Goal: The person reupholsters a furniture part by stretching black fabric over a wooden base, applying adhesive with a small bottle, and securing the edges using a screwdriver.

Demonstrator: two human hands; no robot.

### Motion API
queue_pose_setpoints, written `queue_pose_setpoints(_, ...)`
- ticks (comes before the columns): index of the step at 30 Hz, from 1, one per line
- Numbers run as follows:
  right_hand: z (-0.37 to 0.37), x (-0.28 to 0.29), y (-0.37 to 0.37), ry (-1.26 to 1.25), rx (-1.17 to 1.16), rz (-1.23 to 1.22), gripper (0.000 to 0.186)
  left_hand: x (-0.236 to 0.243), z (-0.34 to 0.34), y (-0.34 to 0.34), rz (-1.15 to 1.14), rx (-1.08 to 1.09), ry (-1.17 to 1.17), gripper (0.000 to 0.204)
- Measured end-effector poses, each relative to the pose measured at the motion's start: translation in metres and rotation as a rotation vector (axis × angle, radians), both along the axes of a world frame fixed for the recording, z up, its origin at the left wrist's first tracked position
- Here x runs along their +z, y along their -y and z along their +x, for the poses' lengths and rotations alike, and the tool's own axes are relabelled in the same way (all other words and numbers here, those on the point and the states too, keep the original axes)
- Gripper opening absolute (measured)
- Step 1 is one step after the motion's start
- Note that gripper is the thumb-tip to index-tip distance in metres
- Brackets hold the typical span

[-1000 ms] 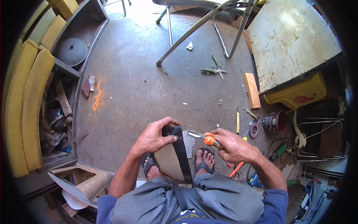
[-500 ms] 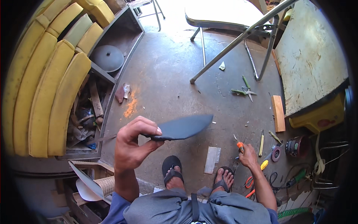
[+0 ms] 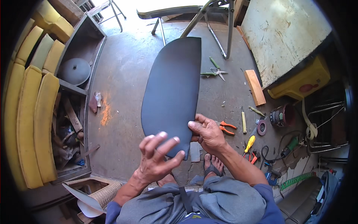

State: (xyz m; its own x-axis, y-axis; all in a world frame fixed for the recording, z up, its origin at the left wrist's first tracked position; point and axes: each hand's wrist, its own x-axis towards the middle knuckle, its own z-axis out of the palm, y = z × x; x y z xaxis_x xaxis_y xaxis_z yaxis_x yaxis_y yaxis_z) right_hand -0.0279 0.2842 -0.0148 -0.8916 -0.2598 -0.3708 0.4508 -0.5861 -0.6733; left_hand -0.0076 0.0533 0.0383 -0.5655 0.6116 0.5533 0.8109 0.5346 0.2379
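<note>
A dark grey flat panel (image 3: 169,89), rounded on its left side and straight on its right, is held up before me over the floor. My right hand (image 3: 209,135) pinches its right edge near the lower end, thumb on the face. Fingers spread, my left hand (image 3: 158,158) is at the panel's narrow bottom end; whether the fingertips touch it I cannot tell. Just right of my right hand lies an orange-handled tool (image 3: 228,128), its front end partly hidden.
Green-handled snips (image 3: 214,71), a wooden block (image 3: 254,87), a yellow screwdriver (image 3: 249,145) and a tape roll (image 3: 261,127) lie on the floor to the right. Yellow curved pads (image 3: 46,127) stand by a shelf at left. A metal-legged chair (image 3: 218,39) stands ahead.
The panel has turned from nearly edge-on to face me and passed from my left hand to my right. My right hand has let go of the orange-handled tool; my left has opened.
</note>
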Motion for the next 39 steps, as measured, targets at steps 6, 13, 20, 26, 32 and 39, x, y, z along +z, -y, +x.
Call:
queue_pose_setpoints(6,0.003,-0.005,0.001,-0.093,-0.205,-0.043,0.029,-0.021,0.010,-0.002,1.127,0.266,1.141,0.084)
queue_pose_setpoints(13,0.013,-0.012,0.024,-0.081,-0.258,-0.034,0.036,-0.042,0.002,-0.022,1.007,0.225,1.516,0.034)
queue_pose_setpoints(20,0.012,-0.016,-0.002,-0.034,-0.260,0.004,0.027,-0.047,-0.002,-0.004,0.990,0.277,1.407,0.022)
queue_pose_setpoints(26,0.014,-0.021,-0.015,-0.052,-0.255,-0.043,0.028,-0.051,0.001,-0.002,0.977,0.253,1.415,0.020)
queue_pose_setpoints(32,0.019,-0.032,-0.021,-0.107,-0.201,0.005,0.029,-0.039,-0.018,0.002,1.011,0.193,1.214,0.043)
queue_pose_setpoints(39,0.031,-0.034,-0.011,-0.044,-0.116,0.114,0.028,-0.031,-0.059,0.017,0.997,0.329,1.194,0.025)
